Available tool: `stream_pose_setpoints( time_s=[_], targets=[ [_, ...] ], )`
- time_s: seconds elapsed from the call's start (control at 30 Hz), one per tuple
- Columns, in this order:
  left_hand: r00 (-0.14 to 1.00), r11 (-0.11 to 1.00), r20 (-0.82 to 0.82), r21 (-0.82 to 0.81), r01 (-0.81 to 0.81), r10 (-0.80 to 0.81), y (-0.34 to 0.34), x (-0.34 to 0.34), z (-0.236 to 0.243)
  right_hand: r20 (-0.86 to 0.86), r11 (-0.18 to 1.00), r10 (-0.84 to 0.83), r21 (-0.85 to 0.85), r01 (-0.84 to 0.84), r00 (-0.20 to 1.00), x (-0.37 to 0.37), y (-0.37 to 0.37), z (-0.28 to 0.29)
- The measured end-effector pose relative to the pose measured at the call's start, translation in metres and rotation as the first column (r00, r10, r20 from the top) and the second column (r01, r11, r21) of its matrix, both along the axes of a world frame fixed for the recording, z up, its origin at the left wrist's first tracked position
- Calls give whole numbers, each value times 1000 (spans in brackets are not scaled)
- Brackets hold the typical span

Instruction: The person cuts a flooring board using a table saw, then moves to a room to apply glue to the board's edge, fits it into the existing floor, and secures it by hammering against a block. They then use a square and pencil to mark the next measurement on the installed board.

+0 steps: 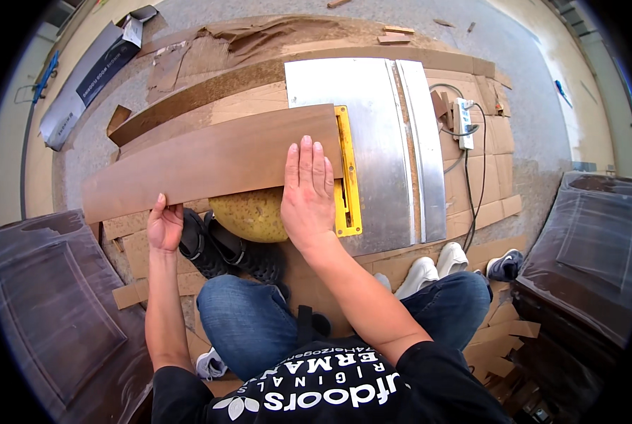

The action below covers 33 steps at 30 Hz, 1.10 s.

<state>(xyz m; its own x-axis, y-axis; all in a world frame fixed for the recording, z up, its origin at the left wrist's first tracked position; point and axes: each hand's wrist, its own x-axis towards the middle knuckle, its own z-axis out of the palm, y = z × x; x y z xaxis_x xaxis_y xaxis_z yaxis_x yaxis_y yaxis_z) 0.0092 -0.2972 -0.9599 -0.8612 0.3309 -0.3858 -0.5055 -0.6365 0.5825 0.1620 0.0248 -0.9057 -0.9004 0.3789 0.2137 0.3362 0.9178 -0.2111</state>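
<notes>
A long brown wooden board lies from left to right in front of me. My left hand grips its near edge towards the left end, thumb on top and fingers mostly hidden underneath. Flat on the board's right end rests my right hand, fingers straight and holding nothing. That end reaches a yellow slotted plate set along the left side of a silver metal work table. A dusty yellow rounded thing shows partly below the board; its kind I cannot tell. Any blade in the slot is not clearly visible.
A white power strip with dark cables lies right of the table. Cardboard sheets cover the floor. Black sandals and white shoes stand near my knees. Film-wrapped dark panels flank me; a long box lies far left.
</notes>
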Motion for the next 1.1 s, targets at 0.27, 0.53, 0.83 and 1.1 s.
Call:
stream_pose_setpoints(
  time_s=[0.27,0.53,0.83,1.1],
  targets=[
    [1000,1000,-7,14,14,-14,-7,6,-2,7,1000,0,-15,0,1000,5,-1,2],
    [1000,1000,-14,11,20,-20,-3,13,6,-3,1000,-5,-20,5,1000,8,-3,3],
    [1000,999,5,-32,-3,3,-5,20,8,-2,1000,-6,-20,6,1000,14,-6,3],
    [1000,999,-3,-47,-6,6,-7,25,8,75,995,-15,104,7,997,18,-8,2]
  ],
)
